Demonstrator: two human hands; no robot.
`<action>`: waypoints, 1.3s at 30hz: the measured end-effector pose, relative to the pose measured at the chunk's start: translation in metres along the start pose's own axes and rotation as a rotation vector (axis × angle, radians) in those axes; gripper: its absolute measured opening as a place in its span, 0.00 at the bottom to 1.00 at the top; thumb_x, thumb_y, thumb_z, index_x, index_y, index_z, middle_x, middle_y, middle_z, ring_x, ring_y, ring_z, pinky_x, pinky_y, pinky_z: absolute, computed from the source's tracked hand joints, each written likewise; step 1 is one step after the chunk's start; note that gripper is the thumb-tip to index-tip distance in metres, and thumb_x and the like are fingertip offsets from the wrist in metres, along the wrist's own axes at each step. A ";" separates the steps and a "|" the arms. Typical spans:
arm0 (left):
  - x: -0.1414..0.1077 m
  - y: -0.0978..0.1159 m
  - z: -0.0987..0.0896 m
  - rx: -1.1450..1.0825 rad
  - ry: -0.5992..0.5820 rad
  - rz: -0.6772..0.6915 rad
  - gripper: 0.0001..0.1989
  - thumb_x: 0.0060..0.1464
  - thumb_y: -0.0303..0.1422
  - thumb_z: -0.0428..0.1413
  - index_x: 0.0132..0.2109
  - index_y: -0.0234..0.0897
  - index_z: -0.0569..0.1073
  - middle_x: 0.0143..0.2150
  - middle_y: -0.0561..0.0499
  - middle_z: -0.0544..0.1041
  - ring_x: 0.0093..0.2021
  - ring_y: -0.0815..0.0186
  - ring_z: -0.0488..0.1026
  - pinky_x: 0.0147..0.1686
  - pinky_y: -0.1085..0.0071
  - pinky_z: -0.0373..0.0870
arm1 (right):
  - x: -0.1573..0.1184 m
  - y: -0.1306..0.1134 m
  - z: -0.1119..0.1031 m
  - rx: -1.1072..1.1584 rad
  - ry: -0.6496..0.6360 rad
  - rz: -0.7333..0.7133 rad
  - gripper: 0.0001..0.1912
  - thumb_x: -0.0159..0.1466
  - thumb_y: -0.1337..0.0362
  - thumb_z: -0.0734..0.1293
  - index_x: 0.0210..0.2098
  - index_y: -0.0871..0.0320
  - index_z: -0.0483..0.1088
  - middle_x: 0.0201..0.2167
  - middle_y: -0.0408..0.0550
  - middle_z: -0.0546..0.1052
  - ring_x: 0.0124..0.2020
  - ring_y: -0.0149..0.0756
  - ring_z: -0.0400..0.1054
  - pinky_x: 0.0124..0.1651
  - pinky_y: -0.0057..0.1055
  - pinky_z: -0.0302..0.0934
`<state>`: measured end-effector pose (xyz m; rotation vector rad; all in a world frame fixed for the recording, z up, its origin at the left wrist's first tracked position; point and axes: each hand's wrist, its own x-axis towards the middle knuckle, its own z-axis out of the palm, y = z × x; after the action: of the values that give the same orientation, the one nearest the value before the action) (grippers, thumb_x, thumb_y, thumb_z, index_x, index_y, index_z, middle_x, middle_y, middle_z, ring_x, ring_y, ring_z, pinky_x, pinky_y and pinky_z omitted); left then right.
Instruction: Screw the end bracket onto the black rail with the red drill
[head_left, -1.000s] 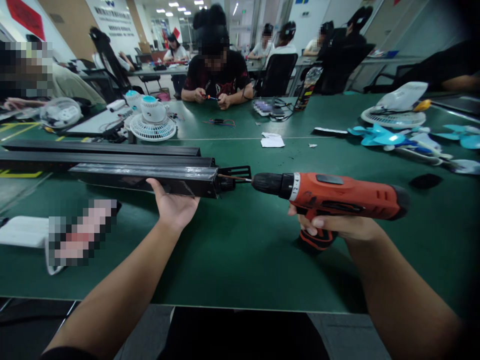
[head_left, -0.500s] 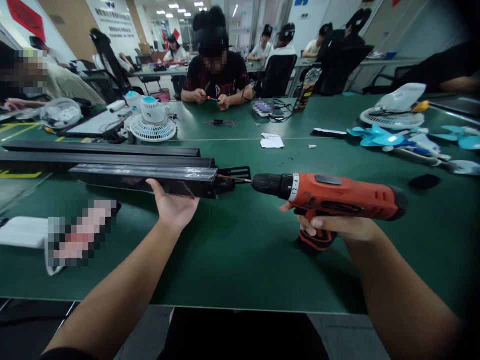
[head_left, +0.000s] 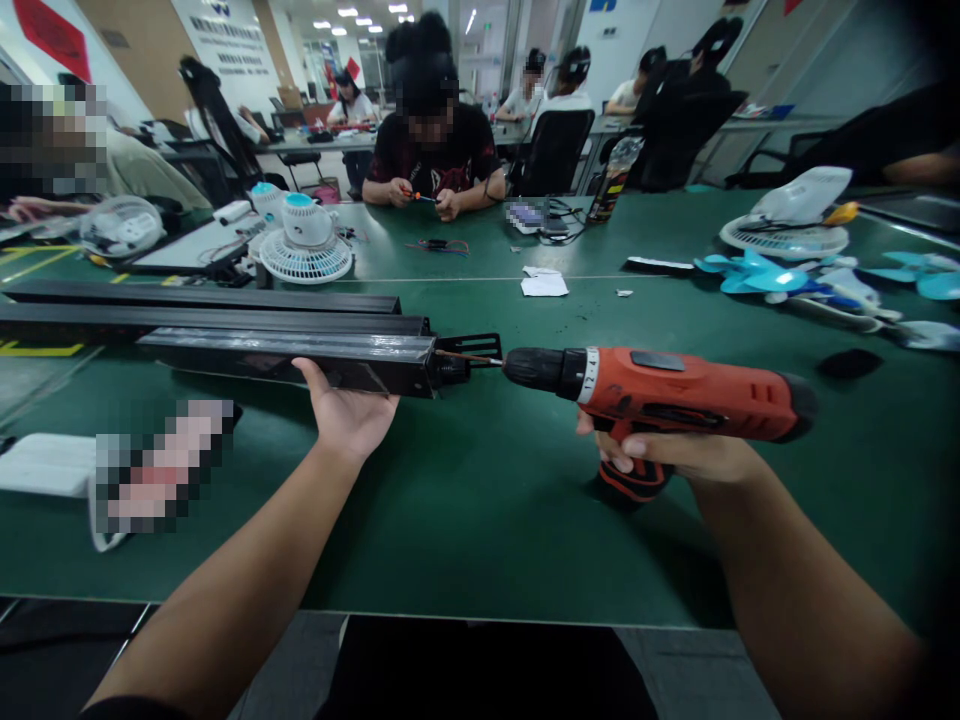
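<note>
My left hand [head_left: 352,415] grips the near black bar [head_left: 367,372] close to its right end, thumb in front and the other fingers hidden beneath or behind it. My right hand [head_left: 675,455] is wrapped round the handle of a red and black power drill [head_left: 697,390], which points left. The drill's long bit [head_left: 480,360] reaches the end of the bar, beside a black round fitting [head_left: 452,370] and a slotted black bracket [head_left: 480,343]. Whether the tip sits in a screw cannot be made out.
More black bars [head_left: 225,300] lie behind. White fan parts [head_left: 307,250] are at the back left, blue fan blades [head_left: 754,275] at the right. A blurred phone-like object [head_left: 169,470] lies front left. Across the table [head_left: 487,540] sits a person [head_left: 431,150] holding a small tool.
The index finger of my right hand has shifted slightly at the drill's trigger. The drill, the bar and my left hand look unmoved.
</note>
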<state>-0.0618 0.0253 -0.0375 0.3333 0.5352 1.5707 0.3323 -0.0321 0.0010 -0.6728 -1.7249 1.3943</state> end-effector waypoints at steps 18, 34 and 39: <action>0.001 0.001 -0.002 -0.023 -0.038 -0.013 0.44 0.69 0.72 0.52 0.79 0.52 0.73 0.70 0.43 0.86 0.77 0.47 0.77 0.69 0.54 0.79 | -0.002 0.001 -0.001 0.074 -0.015 0.007 0.14 0.70 0.61 0.84 0.54 0.51 0.89 0.45 0.49 0.90 0.31 0.36 0.87 0.37 0.30 0.87; 0.002 0.000 -0.003 -0.020 -0.024 -0.005 0.47 0.66 0.76 0.53 0.77 0.52 0.76 0.67 0.44 0.87 0.74 0.46 0.79 0.68 0.53 0.80 | 0.000 0.001 0.000 0.031 0.013 0.067 0.16 0.68 0.53 0.84 0.49 0.56 0.88 0.30 0.47 0.86 0.22 0.34 0.76 0.28 0.31 0.79; 0.005 0.001 -0.007 -0.043 -0.040 -0.015 0.49 0.64 0.77 0.53 0.77 0.52 0.75 0.68 0.43 0.87 0.76 0.44 0.77 0.67 0.53 0.81 | -0.002 0.001 0.000 0.015 0.027 0.102 0.15 0.69 0.52 0.84 0.48 0.54 0.88 0.25 0.45 0.83 0.22 0.36 0.76 0.28 0.32 0.79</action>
<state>-0.0669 0.0289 -0.0435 0.3263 0.4713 1.5553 0.3330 -0.0331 -0.0008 -0.7775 -1.6782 1.4596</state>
